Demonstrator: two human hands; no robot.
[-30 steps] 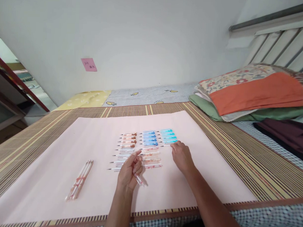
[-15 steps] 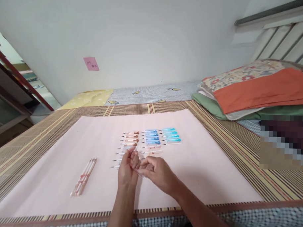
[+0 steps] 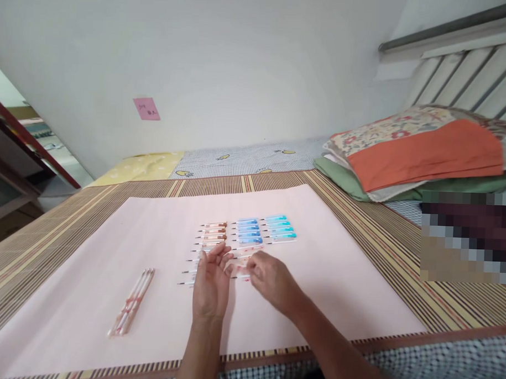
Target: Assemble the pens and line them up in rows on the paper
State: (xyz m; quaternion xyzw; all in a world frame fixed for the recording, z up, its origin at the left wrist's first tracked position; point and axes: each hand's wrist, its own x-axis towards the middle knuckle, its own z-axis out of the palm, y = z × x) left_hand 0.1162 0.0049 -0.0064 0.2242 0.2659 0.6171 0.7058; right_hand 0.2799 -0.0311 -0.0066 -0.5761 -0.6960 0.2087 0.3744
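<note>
My left hand point(image 3: 213, 279) is palm up over the pink sheet point(image 3: 307, 313), fingers loosely curled and apart, with no clear hold on anything. To its right, my right hand point(image 3: 270, 278) is closed, its fingertips on the end of a slim pale pen with pink marks point(image 3: 241, 277). That pen's dark tip points left. Just beyond lie rows of pens: brown ones point(image 3: 214, 231), blue ones point(image 3: 247, 231) and turquoise ones point(image 3: 280, 226). More pale pens point(image 3: 190, 272) lie partly hidden behind my left hand.
A small bundle of white and pink pens point(image 3: 132, 302) lies on the sheet's left side. Under the sheet is a striped mat point(image 3: 68, 249). Folded bedding with an orange band point(image 3: 428, 154) is stacked at the far right. A pink note point(image 3: 147, 108) hangs on the wall.
My hands have moved apart; my left hand has opened out, and my right hand has shifted right with the pink-marked pen at its fingertips. The view has turned slightly right.
</note>
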